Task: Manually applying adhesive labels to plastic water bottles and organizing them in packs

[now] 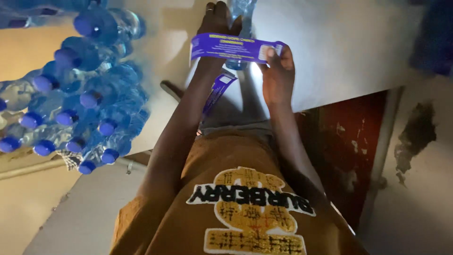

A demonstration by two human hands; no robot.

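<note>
Starting beside the stack of clear plastic bottles with blue caps [80, 94], keep your left hand [218, 21] wrapped round the clear plastic bottle [240, 14] while your right hand [278, 75] fingers [272, 53] pinch the purple paper label strip [233, 48] lying across it; pull it level before wrapping.
</note>
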